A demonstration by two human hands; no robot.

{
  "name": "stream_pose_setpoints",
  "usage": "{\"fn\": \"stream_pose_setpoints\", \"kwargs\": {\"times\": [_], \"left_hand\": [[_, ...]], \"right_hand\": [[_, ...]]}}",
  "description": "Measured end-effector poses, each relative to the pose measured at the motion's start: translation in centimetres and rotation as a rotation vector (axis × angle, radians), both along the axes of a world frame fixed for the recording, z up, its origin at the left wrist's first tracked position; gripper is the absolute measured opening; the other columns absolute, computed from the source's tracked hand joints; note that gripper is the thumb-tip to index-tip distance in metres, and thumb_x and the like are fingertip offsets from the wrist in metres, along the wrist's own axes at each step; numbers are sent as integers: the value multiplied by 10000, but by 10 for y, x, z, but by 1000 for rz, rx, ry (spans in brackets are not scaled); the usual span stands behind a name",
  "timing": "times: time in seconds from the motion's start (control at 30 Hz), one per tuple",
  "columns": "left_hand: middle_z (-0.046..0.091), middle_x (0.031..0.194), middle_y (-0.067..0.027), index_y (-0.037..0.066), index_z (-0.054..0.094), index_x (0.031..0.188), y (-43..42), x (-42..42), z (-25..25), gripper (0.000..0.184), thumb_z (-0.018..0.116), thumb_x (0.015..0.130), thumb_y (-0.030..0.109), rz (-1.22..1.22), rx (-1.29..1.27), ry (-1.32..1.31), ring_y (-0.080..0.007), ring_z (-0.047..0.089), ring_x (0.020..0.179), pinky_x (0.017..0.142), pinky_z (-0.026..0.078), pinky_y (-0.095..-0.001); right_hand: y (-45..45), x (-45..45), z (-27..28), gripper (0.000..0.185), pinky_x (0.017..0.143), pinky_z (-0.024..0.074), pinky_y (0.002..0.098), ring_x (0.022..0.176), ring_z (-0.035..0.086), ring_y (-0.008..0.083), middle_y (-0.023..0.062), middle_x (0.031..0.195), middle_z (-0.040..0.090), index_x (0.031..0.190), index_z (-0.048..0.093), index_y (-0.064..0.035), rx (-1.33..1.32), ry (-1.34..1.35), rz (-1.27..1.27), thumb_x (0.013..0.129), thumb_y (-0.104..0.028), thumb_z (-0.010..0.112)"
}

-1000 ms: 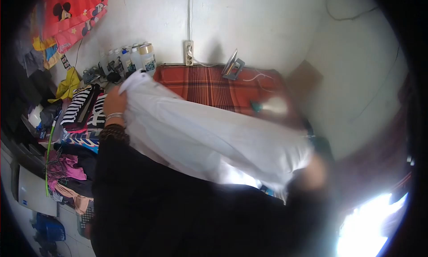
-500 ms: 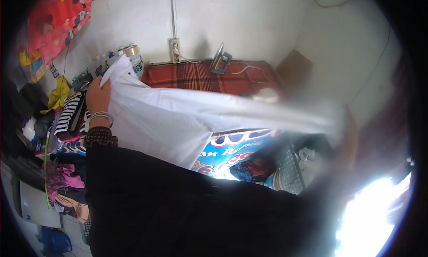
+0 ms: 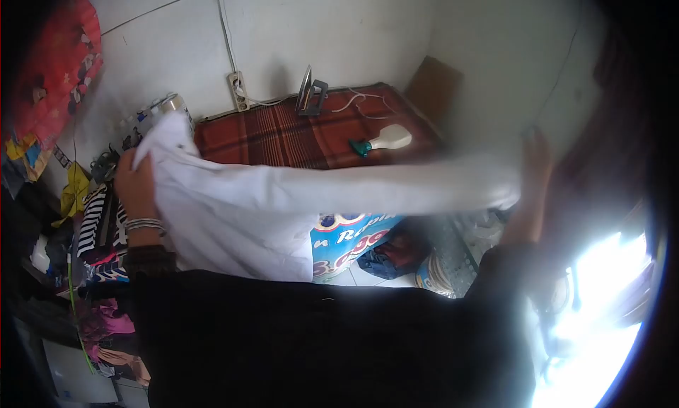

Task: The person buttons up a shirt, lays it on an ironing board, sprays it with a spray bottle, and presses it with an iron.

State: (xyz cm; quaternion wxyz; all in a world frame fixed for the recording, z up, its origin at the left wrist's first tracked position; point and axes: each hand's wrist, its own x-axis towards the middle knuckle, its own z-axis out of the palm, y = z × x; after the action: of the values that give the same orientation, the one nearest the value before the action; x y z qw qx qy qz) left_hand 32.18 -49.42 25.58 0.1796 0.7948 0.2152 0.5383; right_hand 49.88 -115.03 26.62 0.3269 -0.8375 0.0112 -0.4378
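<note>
A white shirt (image 3: 233, 224) stretches across in front of me, with one long sleeve (image 3: 382, 187) drawn out level to the right. My left hand (image 3: 136, 181) is closed on the shirt's upper left part, near a dark button-like spot. At the far end of the sleeve is my right hand (image 3: 534, 171), blurred by motion; the taut cloth reaches it, though its finger detail is unclear. Beyond the shirt, a red plaid cloth (image 3: 247, 135) covers a table. On it lies a white spray bottle (image 3: 390, 137) with a green head, and an iron (image 3: 310, 96) stands upright behind.
Piled clothes (image 3: 95, 224) are at the left, beneath a hanging red patterned cloth (image 3: 60, 75). A power strip (image 3: 238, 91) is on the wall. Below the table edge hangs a blue printed banner (image 3: 346, 245), beside dark clothes (image 3: 385, 259) and a basket (image 3: 456, 256). Bright light enters at lower right.
The view has shifted to the right. The sleeve has levelled out and lies straighter, and the right hand shows more clearly. The spray bottle, mostly covered before, is now uncovered.
</note>
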Motion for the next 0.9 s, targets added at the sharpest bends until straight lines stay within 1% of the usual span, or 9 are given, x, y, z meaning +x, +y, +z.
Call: {"fn": "stream_pose_setpoints", "kwargs": {"times": [0.13, 0.17, 0.3, 0.37, 0.4, 0.5, 0.63, 0.7, 0.9], "left_hand": [[644, 847, -119, 39, 626, 898, -139, -6, 25, 258, 683, 647, 46, -595, 233, -44, -282, 634, 784, 694, 501, -323], [640, 840, -114, 48, 624, 895, -164, -9, 34, 280, 696, 625, 45, -681, 355, -13, -283, 633, 774, 671, 505, -330], [630, 812, -114, 72, 610, 895, -197, -15, 49, 292, 721, 626, 103, -823, 498, 2, -312, 614, 737, 642, 501, -374], [627, 806, -122, 81, 607, 895, -189, -12, 41, 280, 721, 648, 148, -820, 462, -6, -321, 611, 737, 642, 496, -390], [628, 814, -131, 83, 609, 910, -181, -10, 32, 271, 697, 683, 203, -715, 365, 312, -325, 614, 756, 656, 492, -406], [635, 847, -161, 81, 620, 953, -150, 10, -42, 308, 607, 769, 327, -571, 233, 765, -347, 613, 825, 714, 478, -453], [653, 909, -165, 76, 638, 1001, -121, 12, -130, 296, 500, 879, 308, -237, -55, 1222, -325, 618, 885, 748, 490, -431], [651, 946, -185, 65, 639, 1036, -142, 2, -129, 376, 455, 912, 369, -474, -361, 1337, -325, 617, 931, 773, 491, -416], [631, 1004, -210, 53, 614, 1090, -197, 6, -146, 408, 469, 911, 390, -1243, -821, 572, -309, 614, 965, 806, 494, -381]], "right_hand": [[170, -67, 11, 688, 946, 423, 380, 1220, 442, 286, 185, 1334, 433, 1331, 416, -44, 335, 104, 1340, 747, -232, 727], [200, -83, 16, 772, 970, 400, 403, 1240, 412, 316, 199, 1357, 399, 1348, 390, -43, -4, 237, 1319, 703, -244, 764], [264, -102, 11, 555, 881, 446, 342, 1026, 574, 209, 125, 1102, 602, 1204, 533, -18, -122, 616, 1511, 727, -207, 744], [271, -104, 25, 378, 783, 483, 295, 866, 612, 158, 94, 1005, 630, 1101, 580, 12, 194, 394, 1657, 781, -156, 691], [268, -121, 43, 315, 714, 493, 263, 797, 607, 132, 85, 964, 629, 1085, 571, 27, 433, 689, 1278, 826, -138, 641], [277, -121, 56, 308, 700, 493, 262, 781, 599, 129, 76, 919, 622, 1078, 562, 36, 758, 628, 1325, 841, -151, 627], [283, -106, 61, 321, 699, 495, 262, 774, 591, 124, 60, 907, 613, 1096, 559, 15, 681, 670, 1411, 845, -172, 628], [292, -112, 67, 325, 701, 490, 253, 779, 588, 118, 53, 905, 614, 1093, 561, 16, 647, 646, 1417, 849, -187, 630], [337, -159, 60, 285, 697, 466, 215, 795, 563, 84, 16, 906, 613, 1067, 579, -16, 426, 833, 1715, 889, -237, 603]]}}
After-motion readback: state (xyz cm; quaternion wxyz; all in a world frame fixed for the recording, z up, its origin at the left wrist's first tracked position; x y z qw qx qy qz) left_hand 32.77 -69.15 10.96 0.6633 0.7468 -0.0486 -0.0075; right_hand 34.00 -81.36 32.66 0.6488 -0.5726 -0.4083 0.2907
